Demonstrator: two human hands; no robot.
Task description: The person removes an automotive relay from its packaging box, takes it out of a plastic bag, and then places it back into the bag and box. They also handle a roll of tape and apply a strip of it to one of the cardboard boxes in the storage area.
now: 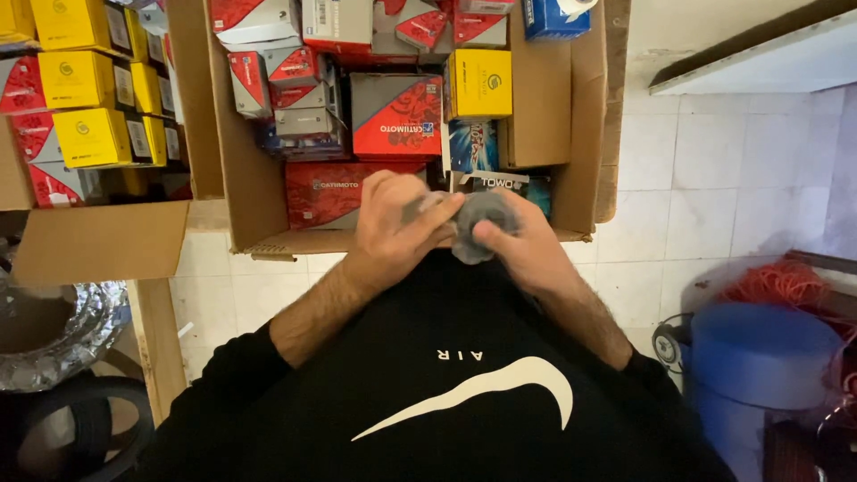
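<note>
Head view: both hands meet at chest height above the near edge of an open carton (571,116). The left hand (397,234) and right hand (518,243) pinch a small grey part (478,223) between fingertips, close together. Red, grey and yellow boxes (395,114) fill the carton; the part is out of any box, not put down anywhere.

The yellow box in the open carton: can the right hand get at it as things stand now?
Probably yes, but not at once. The yellow box lies uncovered on top in the cardboard carton, nothing over it. However, the right hand and left hand both grip a grey cloth-like thing, which it must release first.
</note>
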